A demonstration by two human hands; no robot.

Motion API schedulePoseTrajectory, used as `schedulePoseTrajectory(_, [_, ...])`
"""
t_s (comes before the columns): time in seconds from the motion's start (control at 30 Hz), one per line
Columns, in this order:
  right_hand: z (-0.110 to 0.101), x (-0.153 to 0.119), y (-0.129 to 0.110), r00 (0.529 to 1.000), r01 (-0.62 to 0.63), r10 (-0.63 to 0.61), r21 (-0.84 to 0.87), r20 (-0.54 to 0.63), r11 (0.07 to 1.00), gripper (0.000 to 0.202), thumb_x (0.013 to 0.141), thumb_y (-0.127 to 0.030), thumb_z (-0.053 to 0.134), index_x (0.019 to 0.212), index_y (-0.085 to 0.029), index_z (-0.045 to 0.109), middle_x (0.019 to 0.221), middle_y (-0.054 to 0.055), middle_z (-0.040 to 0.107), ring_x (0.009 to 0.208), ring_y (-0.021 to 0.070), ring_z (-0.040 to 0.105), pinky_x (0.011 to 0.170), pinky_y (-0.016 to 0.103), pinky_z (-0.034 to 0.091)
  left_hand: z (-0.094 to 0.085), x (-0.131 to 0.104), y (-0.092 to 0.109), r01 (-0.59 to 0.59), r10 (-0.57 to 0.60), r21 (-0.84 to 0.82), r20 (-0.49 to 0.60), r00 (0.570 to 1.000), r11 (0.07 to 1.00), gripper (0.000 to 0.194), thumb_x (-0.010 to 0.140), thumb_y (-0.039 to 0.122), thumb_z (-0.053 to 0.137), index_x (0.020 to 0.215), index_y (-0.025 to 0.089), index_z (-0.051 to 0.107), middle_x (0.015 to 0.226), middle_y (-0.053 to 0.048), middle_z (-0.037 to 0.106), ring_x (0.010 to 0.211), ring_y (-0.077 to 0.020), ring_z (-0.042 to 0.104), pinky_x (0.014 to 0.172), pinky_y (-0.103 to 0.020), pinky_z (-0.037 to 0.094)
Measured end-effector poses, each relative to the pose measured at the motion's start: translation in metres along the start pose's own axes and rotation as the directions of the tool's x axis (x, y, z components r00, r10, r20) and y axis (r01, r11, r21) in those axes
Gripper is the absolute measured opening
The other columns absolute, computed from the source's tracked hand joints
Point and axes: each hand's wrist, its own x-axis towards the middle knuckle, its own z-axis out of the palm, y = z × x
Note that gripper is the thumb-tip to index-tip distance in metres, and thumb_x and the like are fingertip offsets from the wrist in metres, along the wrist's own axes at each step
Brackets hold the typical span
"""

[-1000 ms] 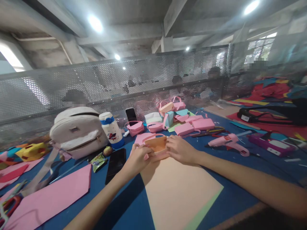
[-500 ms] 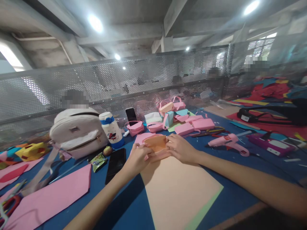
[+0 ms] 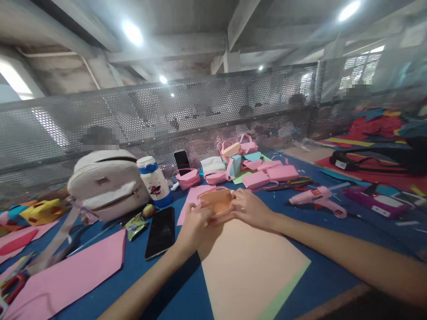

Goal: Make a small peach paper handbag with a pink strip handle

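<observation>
A small orange paper piece with raised sides (image 3: pixel 218 202) is held between my two hands, over the far end of a large peach sheet (image 3: pixel 250 262). My left hand (image 3: pixel 196 218) has its fingers closed on the left side of the piece. On the right side, my right hand (image 3: pixel 248 206) pinches its edge. A pink sheet (image 3: pixel 189 200) lies partly under the piece and my left hand. Small pink paper bags (image 3: pixel 256 179) sit just beyond my hands. My fingertips are partly hidden by the paper.
A black phone (image 3: pixel 160 233), a bottle (image 3: pixel 155 182) and a white backpack (image 3: pixel 108 186) stand or lie to the left. On the right are a pink glue gun (image 3: pixel 316 199) and a purple device (image 3: pixel 376 201). Red scissors (image 3: pixel 13 284) lie at the far left.
My left hand has shifted slightly right and down, uncovering more of the pink sheet and the black phone. Both hands still hold the orange piece, which looks a little more open.
</observation>
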Motion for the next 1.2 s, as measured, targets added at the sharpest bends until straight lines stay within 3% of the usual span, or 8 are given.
schedulePoseTrajectory(0.27, [-0.001, 0.001, 0.013, 0.999, 0.033, -0.031, -0.04, 0.04, 0.999, 0.01, 0.094, -0.017, 0.06, 0.084, -0.018, 0.062, 0.098, 0.007, 0.063, 0.095, 0.0238, 0.052, 0.083, 0.036, 0.042, -0.005, 0.004, -0.005, -0.017, 0.017, -0.034, 0.011, 1.0, 0.999, 0.017, 0.089, 0.013, 0.057, 0.074, 0.019, 0.064, 0.077, 0.0, 0.072, 0.08, -0.0209, 0.06, 0.078, -0.035, 0.028])
schedulePoseTrajectory(0.47, [-0.005, 0.002, 0.014, 0.993, 0.098, -0.092, -0.088, 0.074, 0.991, 0.01, 0.097, -0.017, 0.054, 0.09, -0.016, 0.06, 0.099, 0.009, 0.062, 0.096, 0.0253, 0.051, 0.086, 0.039, 0.04, -0.008, 0.002, -0.006, -0.06, 0.06, -0.031, -0.014, 0.998, 0.998, 0.015, 0.091, 0.012, 0.054, 0.083, 0.02, 0.065, 0.088, -0.002, 0.073, 0.091, -0.0229, 0.061, 0.081, -0.036, 0.029])
schedulePoseTrajectory(0.7, [-0.006, 0.002, 0.014, 0.992, 0.109, -0.102, -0.101, 0.079, 0.989, 0.005, 0.097, -0.018, 0.056, 0.096, -0.018, 0.061, 0.105, 0.008, 0.064, 0.099, 0.0255, 0.05, 0.087, 0.039, 0.039, -0.005, 0.003, -0.008, -0.12, 0.12, -0.006, -0.007, 0.993, 0.993, 0.032, 0.085, 0.003, 0.048, 0.097, 0.024, 0.07, 0.094, -0.002, 0.076, 0.09, -0.0226, 0.062, 0.079, -0.037, 0.03])
schedulePoseTrajectory(0.93, [-0.002, 0.0, 0.015, 0.996, 0.077, -0.073, -0.097, 0.052, 0.992, 0.013, 0.097, -0.022, 0.057, 0.086, -0.017, 0.061, 0.098, 0.008, 0.062, 0.096, 0.0245, 0.051, 0.083, 0.037, 0.04, -0.004, 0.002, -0.011, -0.175, 0.177, 0.035, -0.075, 0.981, 0.984, 0.032, 0.084, 0.002, 0.049, 0.096, 0.023, 0.07, 0.09, -0.001, 0.077, 0.084, -0.0202, 0.066, 0.08, -0.036, 0.035])
schedulePoseTrajectory(1.07, [0.001, 0.0, 0.014, 0.998, 0.055, -0.051, -0.094, 0.04, 0.994, 0.012, 0.095, -0.017, 0.057, 0.083, -0.017, 0.061, 0.095, 0.008, 0.061, 0.094, 0.0241, 0.051, 0.081, 0.036, 0.04, -0.008, 0.002, 0.0, -0.235, 0.249, 0.094, -0.198, 0.948, 0.968, 0.027, 0.09, 0.005, 0.048, 0.101, 0.021, 0.068, 0.097, -0.005, 0.075, 0.088, -0.0215, 0.067, 0.085, -0.039, 0.038])
schedulePoseTrajectory(1.2, [0.002, -0.001, 0.013, 0.999, 0.036, -0.034, -0.082, 0.025, 0.996, 0.012, 0.091, -0.008, 0.056, 0.084, -0.016, 0.06, 0.096, 0.008, 0.061, 0.094, 0.0234, 0.05, 0.083, 0.035, 0.04, -0.026, -0.018, 0.028, -0.326, 0.358, 0.147, -0.36, 0.862, 0.934, 0.032, 0.098, 0.008, 0.042, 0.123, 0.019, 0.059, 0.116, -0.01, 0.07, 0.103, -0.0216, 0.064, 0.092, -0.04, 0.041])
